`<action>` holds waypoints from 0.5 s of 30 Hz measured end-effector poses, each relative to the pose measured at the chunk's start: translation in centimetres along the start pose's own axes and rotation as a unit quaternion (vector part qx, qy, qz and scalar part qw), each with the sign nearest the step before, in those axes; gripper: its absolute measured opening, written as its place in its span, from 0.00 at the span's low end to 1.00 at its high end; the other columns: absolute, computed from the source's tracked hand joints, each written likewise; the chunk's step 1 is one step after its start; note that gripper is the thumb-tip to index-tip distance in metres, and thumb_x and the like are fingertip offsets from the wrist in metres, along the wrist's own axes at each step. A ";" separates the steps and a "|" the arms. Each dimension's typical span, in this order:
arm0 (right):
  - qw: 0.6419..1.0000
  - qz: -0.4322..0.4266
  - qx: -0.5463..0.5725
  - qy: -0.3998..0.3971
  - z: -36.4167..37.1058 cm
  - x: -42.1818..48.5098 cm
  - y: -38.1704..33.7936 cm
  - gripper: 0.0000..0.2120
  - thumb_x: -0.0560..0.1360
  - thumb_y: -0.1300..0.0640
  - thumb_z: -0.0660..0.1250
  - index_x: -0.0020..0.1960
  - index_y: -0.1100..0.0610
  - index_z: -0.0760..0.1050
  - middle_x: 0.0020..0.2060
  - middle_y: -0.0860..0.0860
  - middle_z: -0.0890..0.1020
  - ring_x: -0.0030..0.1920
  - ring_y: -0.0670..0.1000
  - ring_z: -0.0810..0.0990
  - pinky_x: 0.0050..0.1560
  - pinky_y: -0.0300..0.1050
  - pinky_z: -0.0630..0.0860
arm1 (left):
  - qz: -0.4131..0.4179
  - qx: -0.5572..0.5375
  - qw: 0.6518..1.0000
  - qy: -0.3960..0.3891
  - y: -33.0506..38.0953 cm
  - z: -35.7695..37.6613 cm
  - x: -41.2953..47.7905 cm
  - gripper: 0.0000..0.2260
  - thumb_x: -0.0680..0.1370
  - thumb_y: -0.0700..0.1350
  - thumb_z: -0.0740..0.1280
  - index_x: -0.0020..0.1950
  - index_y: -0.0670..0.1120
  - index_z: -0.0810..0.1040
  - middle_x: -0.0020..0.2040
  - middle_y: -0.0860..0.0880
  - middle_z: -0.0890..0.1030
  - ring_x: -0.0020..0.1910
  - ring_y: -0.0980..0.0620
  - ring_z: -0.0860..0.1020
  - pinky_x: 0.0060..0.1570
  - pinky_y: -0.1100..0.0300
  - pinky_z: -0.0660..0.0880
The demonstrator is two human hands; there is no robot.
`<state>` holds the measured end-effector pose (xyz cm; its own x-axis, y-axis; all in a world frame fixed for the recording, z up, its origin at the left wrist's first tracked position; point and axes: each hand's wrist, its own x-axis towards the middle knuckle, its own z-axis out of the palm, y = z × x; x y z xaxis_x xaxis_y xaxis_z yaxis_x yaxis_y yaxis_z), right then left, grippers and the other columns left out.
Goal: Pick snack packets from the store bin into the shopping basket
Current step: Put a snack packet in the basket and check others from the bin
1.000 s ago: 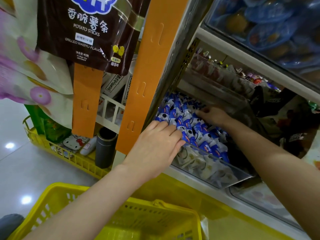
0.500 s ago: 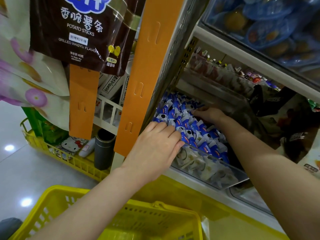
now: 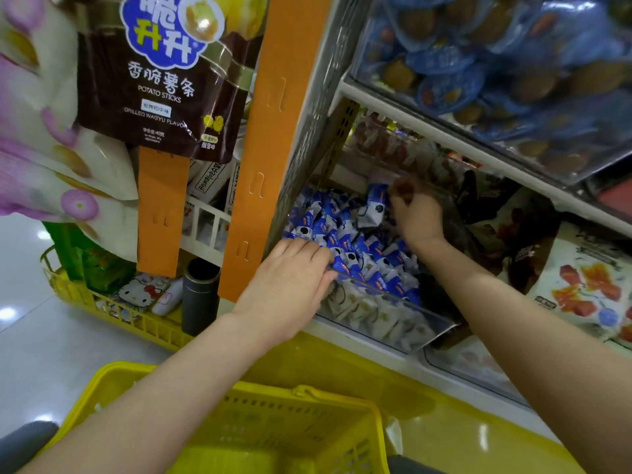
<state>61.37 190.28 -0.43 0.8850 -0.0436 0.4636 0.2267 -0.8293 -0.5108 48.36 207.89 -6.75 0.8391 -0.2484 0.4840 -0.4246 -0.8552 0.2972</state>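
- Right hand [image 3: 415, 217] is deep in the clear store bin [image 3: 393, 316] and has a blue-and-white snack packet [image 3: 372, 205] pinched at its top edge, so the packet hangs lifted above the pile. Holding it by a corner probably makes it easier to pull free without dragging its neighbours along.
- Left hand [image 3: 290, 285] lies flat over the near corner of the bin, fingers together and curled down onto the packets by the front wall. Can't tell if that grip has actually closed on a packet or is just resting on top; the fingertips are buried.
- The rest of the snack packets [image 3: 345, 248] fill the bin in a loose heap, blue ones on top and paler wrappers showing through the clear front. The bin tilts forward on its shelf, so the stock slides toward the shopper.
- The yellow shopping basket [image 3: 239, 398] sits right below the arms and near the shelf edge, so a drop from the bin is short. What I can see of its inside looks bare, so my guess is this is early in the job.
- Likely next: carry the pinched packet back over the bin's front lip and down to the basket. One thing to watch is the shelf above, since there's not much headroom.
- Off to the left a potato sticks bag [image 3: 160, 83] hangs on an orange strip [image 3: 270, 131], clear of both arms.
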 end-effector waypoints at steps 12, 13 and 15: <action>0.905 0.021 0.378 -0.193 -3.3 -15.0 -4.2 0.08 0.78 0.63 0.60 0.41 0.55 0.69 0.33 0.48 0.77 0.28 0.38 0.75 0.27 0.31 0.71 | -0.321 -0.587 0.744 0.013 6.0 -2.1 -5.5 0.07 0.81 0.47 0.56 0.54 0.48 0.71 0.53 0.49 0.77 0.53 0.51 0.76 0.53 0.53 0.75; 0.892 0.042 0.396 -0.211 -3.0 -15.9 -4.3 0.08 0.79 0.63 0.58 0.42 0.56 0.69 0.32 0.47 0.77 0.27 0.38 0.74 0.27 0.31 0.71 | -0.320 -0.604 0.730 0.017 6.0 -2.1 -6.0 0.06 0.81 0.45 0.57 0.52 0.48 0.73 0.51 0.48 0.79 0.51 0.50 0.77 0.47 0.55 0.77; 0.870 0.094 0.424 -0.235 -2.7 -17.2 -4.3 0.09 0.80 0.58 0.56 0.44 0.58 0.71 0.32 0.46 0.79 0.30 0.39 0.77 0.30 0.33 0.75 | -0.308 -0.590 0.746 0.027 5.7 -2.2 -7.1 0.07 0.80 0.41 0.58 0.54 0.47 0.74 0.51 0.46 0.80 0.45 0.54 0.78 0.38 0.61 0.78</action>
<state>44.10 193.09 -4.30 0.9621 0.2638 0.0687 0.1021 -0.1151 -0.9881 39.26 205.71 -6.68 0.9972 0.0722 -0.0206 0.0054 0.2047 0.9788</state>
